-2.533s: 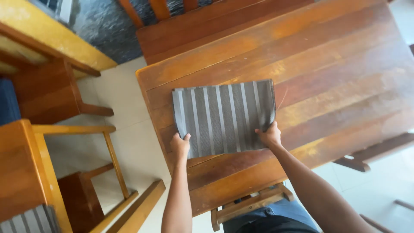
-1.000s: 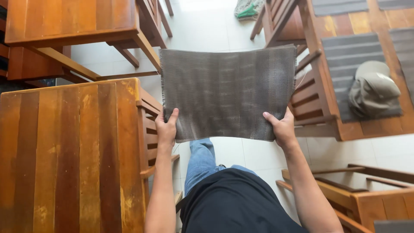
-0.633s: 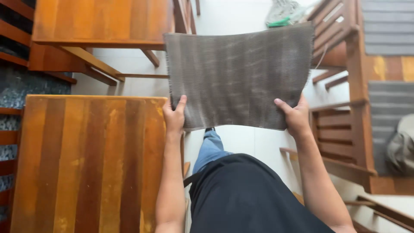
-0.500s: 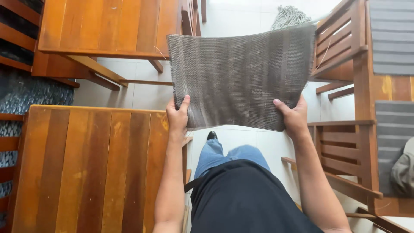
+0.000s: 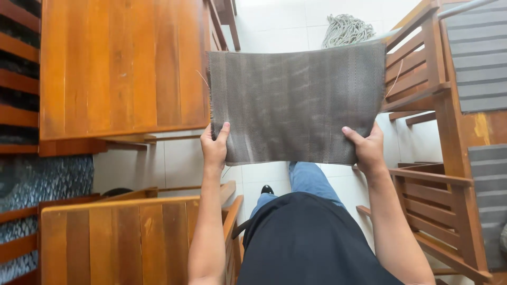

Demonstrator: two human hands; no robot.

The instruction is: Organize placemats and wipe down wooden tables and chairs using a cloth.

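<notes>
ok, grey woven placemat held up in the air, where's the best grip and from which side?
Grip the near edge at its two bottom corners, coming from below. The grey woven placemat is a flat, fairly stiff rectangle, spread out above the floor. The left hand and right hand pinch exactly there, thumbs on top, likely keeping it flat.

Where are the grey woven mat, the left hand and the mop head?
grey woven mat [image 5: 296, 100], head view, middle of its weave.
left hand [image 5: 215, 148], head view, back of hand.
mop head [image 5: 346, 29], head view, its cords.
</notes>
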